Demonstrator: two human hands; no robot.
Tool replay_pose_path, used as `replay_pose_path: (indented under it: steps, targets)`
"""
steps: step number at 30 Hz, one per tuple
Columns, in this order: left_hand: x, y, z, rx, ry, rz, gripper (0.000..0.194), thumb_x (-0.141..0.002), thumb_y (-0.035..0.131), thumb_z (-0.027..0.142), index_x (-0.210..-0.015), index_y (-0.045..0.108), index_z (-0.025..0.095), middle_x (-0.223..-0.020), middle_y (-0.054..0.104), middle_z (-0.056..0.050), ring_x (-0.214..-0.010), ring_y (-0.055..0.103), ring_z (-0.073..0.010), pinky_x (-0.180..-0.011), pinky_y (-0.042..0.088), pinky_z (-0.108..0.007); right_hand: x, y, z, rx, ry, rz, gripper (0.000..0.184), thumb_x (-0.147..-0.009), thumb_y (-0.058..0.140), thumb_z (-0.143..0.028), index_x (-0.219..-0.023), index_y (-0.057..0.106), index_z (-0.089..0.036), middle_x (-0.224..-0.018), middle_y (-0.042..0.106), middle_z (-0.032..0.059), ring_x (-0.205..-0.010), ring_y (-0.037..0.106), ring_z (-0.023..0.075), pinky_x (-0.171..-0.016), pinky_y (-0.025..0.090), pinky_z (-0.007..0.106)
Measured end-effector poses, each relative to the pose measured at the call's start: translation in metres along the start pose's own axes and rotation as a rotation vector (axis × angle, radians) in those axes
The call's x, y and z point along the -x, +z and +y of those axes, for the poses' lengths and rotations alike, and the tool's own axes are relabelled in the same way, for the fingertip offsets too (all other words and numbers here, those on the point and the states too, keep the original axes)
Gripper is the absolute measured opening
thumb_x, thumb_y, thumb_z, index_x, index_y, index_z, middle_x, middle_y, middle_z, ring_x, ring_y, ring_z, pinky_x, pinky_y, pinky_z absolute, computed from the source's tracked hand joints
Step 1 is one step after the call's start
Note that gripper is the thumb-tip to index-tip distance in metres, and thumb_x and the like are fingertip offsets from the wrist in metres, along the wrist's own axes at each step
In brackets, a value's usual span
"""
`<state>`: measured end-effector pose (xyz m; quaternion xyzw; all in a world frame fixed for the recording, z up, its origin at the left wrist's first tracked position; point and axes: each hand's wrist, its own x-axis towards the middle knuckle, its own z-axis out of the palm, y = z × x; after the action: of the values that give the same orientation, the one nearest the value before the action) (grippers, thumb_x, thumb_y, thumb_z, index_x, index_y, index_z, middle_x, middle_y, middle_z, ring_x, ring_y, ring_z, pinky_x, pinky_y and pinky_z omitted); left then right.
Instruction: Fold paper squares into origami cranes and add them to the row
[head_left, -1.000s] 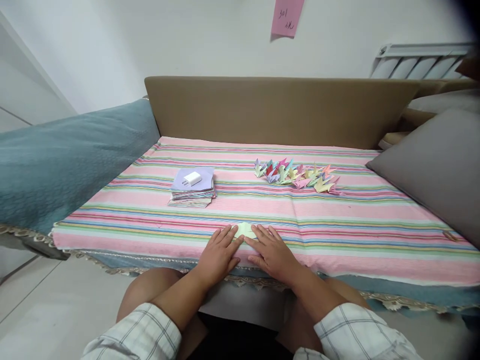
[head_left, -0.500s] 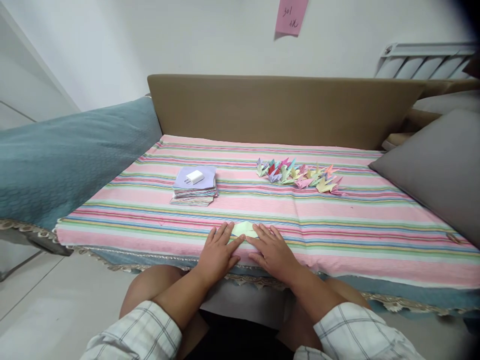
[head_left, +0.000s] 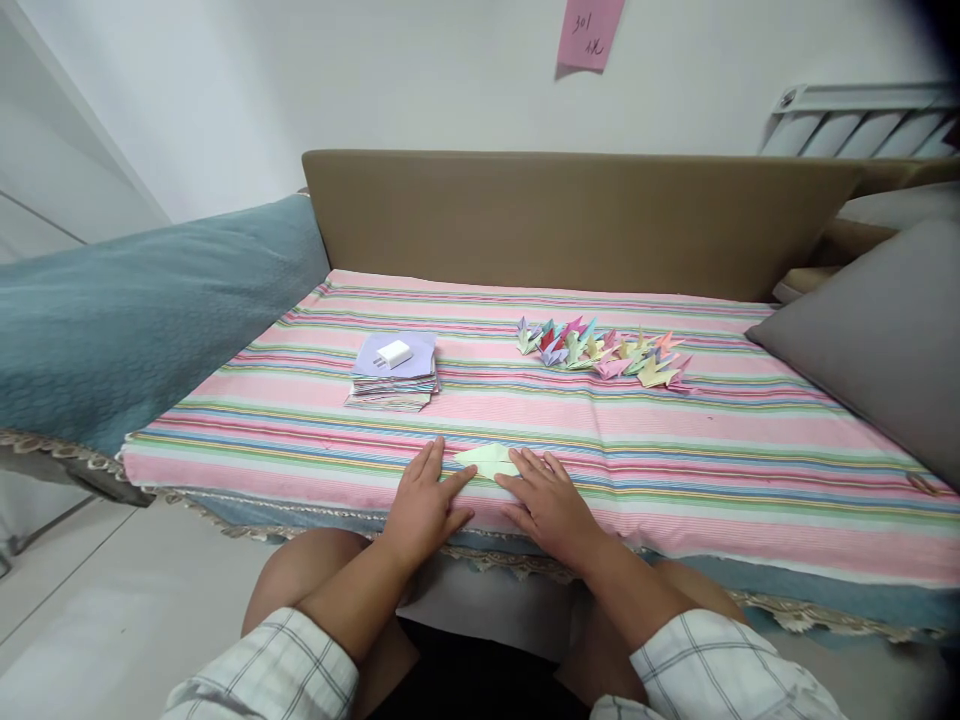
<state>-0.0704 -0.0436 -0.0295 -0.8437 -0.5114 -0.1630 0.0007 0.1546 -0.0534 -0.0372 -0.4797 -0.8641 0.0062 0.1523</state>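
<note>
A folded piece of pale green paper point(head_left: 486, 459) lies flat on the striped cloth point(head_left: 360, 480) in front of me, its pointed left end showing. My left hand point(head_left: 426, 500) rests at its lower left, fingers spread, with the index fingertip at the paper's near edge. Over the right end lies my right hand point(head_left: 546, 498), fingers stretched out and hiding that part of the paper. Neither hand grips anything.
A stack of square paper sheets point(head_left: 394, 385) stands at the left with a white charger plug point(head_left: 394, 353) on top. Several folded paper cranes point(head_left: 607, 355) sit in a group at the back right. A grey cushion point(head_left: 877, 330) leans at the right.
My left hand has slid left and slightly back, uncovering the paper's pointed left end. My right hand stays on the right end. The view has shifted slightly.
</note>
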Motion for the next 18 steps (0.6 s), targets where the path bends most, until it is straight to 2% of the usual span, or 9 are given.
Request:
replay_pose_path:
  steps: [7, 10, 12, 14, 18]
  targets:
    - [0.001, -0.009, -0.014, 0.032, -0.097, 0.020, 0.058, -0.064, 0.075, 0.042, -0.117, 0.062, 0.026, -0.148, 0.030, -0.010, -0.131, 0.034, -0.0379, -0.106, 0.034, -0.049, 0.000, 0.001, -0.001, 0.003, 0.002, 0.022, 0.039, -0.088, 0.050, -0.041, -0.124, 0.055, -0.027, -0.141, 0.042, 0.0125, -0.131, 0.037, 0.0303, -0.105, 0.026, 0.052]
    - [-0.003, -0.011, -0.016, 0.120, -0.112, 0.073, 0.046, -0.076, 0.063, 0.045, -0.114, 0.062, 0.021, -0.142, 0.040, -0.012, -0.126, 0.042, -0.0313, -0.104, 0.037, -0.044, 0.000, 0.000, 0.000, -0.012, -0.002, 0.049, 0.038, -0.089, 0.048, -0.042, -0.123, 0.056, -0.027, -0.140, 0.043, 0.0120, -0.130, 0.038, 0.0299, -0.105, 0.027, 0.051]
    - [-0.010, -0.011, -0.013, 0.181, -0.130, 0.106, 0.039, -0.086, 0.050, 0.041, -0.118, 0.058, 0.019, -0.136, 0.049, -0.012, -0.120, 0.049, -0.0254, -0.102, 0.039, -0.042, -0.001, 0.000, 0.000, -0.027, -0.006, 0.075, 0.037, -0.089, 0.048, -0.043, -0.121, 0.058, -0.027, -0.138, 0.046, 0.0113, -0.129, 0.039, 0.0293, -0.104, 0.028, 0.051]
    - [-0.019, -0.011, -0.007, 0.186, -0.164, 0.101, 0.037, -0.089, 0.046, 0.037, -0.120, 0.056, 0.021, -0.131, 0.054, -0.009, -0.119, 0.050, -0.0243, -0.102, 0.037, -0.044, -0.002, -0.001, 0.000, -0.043, -0.005, 0.112, 0.035, -0.089, 0.048, -0.044, -0.117, 0.060, -0.027, -0.136, 0.049, 0.0106, -0.127, 0.042, 0.0283, -0.103, 0.029, 0.049]
    - [-0.035, -0.008, 0.005, 0.112, -0.225, 0.053, 0.026, -0.086, 0.050, 0.041, -0.102, 0.064, 0.027, -0.136, 0.050, -0.005, -0.124, 0.044, -0.0274, -0.104, 0.027, -0.053, -0.005, -0.001, 0.001, -0.072, 0.001, 0.188, 0.033, -0.090, 0.047, -0.043, -0.111, 0.064, -0.025, -0.129, 0.055, 0.0093, -0.120, 0.047, 0.0253, -0.102, 0.030, 0.045]
